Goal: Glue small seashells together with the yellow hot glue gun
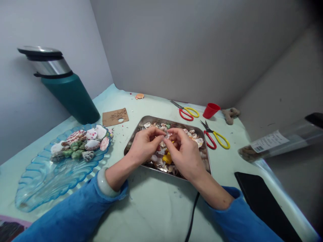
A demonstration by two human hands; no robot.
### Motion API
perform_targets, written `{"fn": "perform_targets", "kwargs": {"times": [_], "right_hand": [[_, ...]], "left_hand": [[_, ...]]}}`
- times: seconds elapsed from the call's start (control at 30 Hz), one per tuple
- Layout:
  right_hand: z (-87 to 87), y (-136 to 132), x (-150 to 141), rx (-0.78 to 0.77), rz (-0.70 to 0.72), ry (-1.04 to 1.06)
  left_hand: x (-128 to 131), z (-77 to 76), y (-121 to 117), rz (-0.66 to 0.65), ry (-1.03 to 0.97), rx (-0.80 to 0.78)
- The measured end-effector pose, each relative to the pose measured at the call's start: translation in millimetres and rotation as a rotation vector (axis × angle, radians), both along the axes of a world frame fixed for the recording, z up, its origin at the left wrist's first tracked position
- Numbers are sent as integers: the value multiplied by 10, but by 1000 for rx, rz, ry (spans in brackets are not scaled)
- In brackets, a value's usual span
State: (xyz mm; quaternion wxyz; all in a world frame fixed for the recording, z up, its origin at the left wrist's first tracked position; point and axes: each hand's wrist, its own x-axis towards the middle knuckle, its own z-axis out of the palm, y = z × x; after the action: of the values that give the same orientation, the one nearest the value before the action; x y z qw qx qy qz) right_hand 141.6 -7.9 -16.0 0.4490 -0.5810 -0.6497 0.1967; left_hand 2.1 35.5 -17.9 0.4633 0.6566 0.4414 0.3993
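Both of my hands meet over a shallow metal tray [140, 125] filled with shells and small pieces. My left hand [143, 144] is pinched, its thumb and fingertips close to those of my right hand [186, 153], which pinches too. Between the fingertips is something small and pale, too small to name; which hand grips it is hard to tell. Below the hands in the tray lies a yellow piece [167, 158] among white shells [158, 163]. More shells [199, 142] show at the tray's right side. The fingers hide the tray's middle.
Left, a blue leaf-shaped dish [54, 181] bears shells and green stones [77, 145]; a teal bottle [73, 97] stands behind. Brown card [114, 117] lies nearby. Beyond the tray are two pairs of scissors [188, 112] and a red cup [211, 110]. Right: clear tube [280, 137], black phone-like slab [264, 201]; cable [192, 218] in front.
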Motion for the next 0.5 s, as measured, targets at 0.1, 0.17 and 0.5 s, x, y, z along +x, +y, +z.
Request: {"fn": "perform_targets", "kwargs": {"times": [0.1,0.17,0.5], "right_hand": [[0,-3,-1,10,5,-2],[-1,-3,0,12,8,2],[-22,14,0,1,-1,-26]], "left_hand": [[1,-1,1,2,8,-5],[2,-3,3,-2,13,-3],[3,8,-3,-14,-12,-21]]}}
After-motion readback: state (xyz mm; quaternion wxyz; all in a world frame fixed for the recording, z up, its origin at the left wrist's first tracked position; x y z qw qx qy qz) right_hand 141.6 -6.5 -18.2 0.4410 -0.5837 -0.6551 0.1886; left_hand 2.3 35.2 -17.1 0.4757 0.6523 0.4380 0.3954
